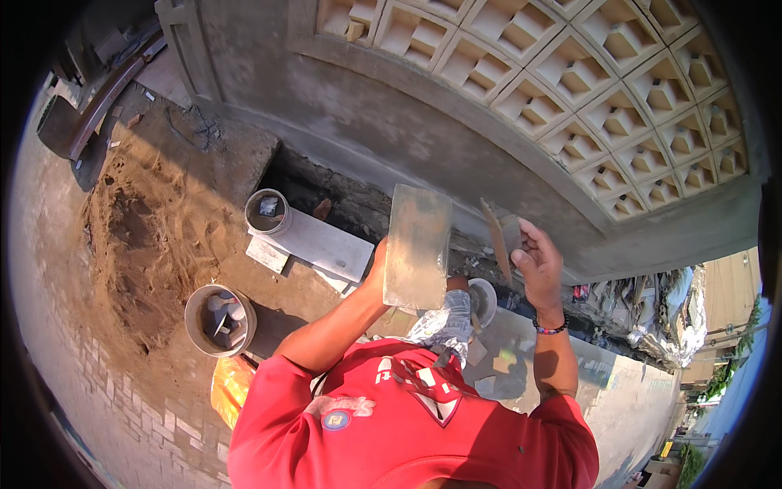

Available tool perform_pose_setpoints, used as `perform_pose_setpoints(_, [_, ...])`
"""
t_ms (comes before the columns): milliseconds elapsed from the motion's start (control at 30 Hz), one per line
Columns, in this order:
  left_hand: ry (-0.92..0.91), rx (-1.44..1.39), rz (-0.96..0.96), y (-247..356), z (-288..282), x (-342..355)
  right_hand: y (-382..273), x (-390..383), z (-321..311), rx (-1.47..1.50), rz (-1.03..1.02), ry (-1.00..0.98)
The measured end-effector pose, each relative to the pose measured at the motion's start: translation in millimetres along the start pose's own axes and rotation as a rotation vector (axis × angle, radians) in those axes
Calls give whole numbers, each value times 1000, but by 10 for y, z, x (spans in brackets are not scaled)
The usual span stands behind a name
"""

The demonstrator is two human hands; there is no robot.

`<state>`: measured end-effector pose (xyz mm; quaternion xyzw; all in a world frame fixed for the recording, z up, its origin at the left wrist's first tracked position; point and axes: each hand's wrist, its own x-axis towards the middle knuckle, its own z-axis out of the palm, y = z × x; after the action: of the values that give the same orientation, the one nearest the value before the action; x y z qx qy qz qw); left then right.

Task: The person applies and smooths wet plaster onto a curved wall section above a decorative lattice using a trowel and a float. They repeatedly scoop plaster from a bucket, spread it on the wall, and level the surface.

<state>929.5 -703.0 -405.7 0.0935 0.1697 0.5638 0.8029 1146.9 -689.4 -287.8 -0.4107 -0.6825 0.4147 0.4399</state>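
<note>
My left hand [379, 265] holds up a rectangular flat board [417, 248], its face smeared with greyish-tan mortar. Most of that hand's fingers are hidden behind the board. To the right, my right hand [540, 261] is closed on a plastering float [495, 240], whose thin brown blade is turned nearly edge-on in front of the wall. Its grip is partly covered by my fingers. A gap separates board and float. Both tools are raised in front of my red shirt, near the grey plastered wall [358, 114].
Left of me stand a bucket with tools [220, 322] and a smaller bucket [268, 212] beside pale slabs [330, 244]. A sand heap [134, 236] lies farther left. Along the wall's foot runs a dark trench [297, 175]. Another pale bucket [485, 301] is near my legs; rubbish [652, 314] lies right.
</note>
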Motion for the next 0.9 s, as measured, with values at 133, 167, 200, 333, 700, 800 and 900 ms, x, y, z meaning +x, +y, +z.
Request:
perform_pose_setpoints(133, [105, 230, 3, 299, 185, -70, 202, 91, -196, 183, 262, -90])
perform_pose_setpoints(167, [78, 278, 13, 342, 201, -73, 226, 129, -177, 228, 284, -90])
perform_pose_setpoints(200, [51, 325, 22, 382, 222, -77, 248, 165, -154, 274, 306, -90])
perform_pose_setpoints(333, [44, 414, -35, 504, 304, -63, 303, 308, -39, 283, 295, -35])
perform_pose_setpoints(700, [193, 272, -71, 463, 259, 281, 546, 307, 13, 136, 291, -204])
perform_pose_setpoints(800, [180, 342, -40, 412, 198, 401, 720, 295, -38, 151, 355, -269])
perform_pose_setpoints(900, [159, 321, 11, 336, 63, 537, 826, 278, 15, 329, 398, -273])
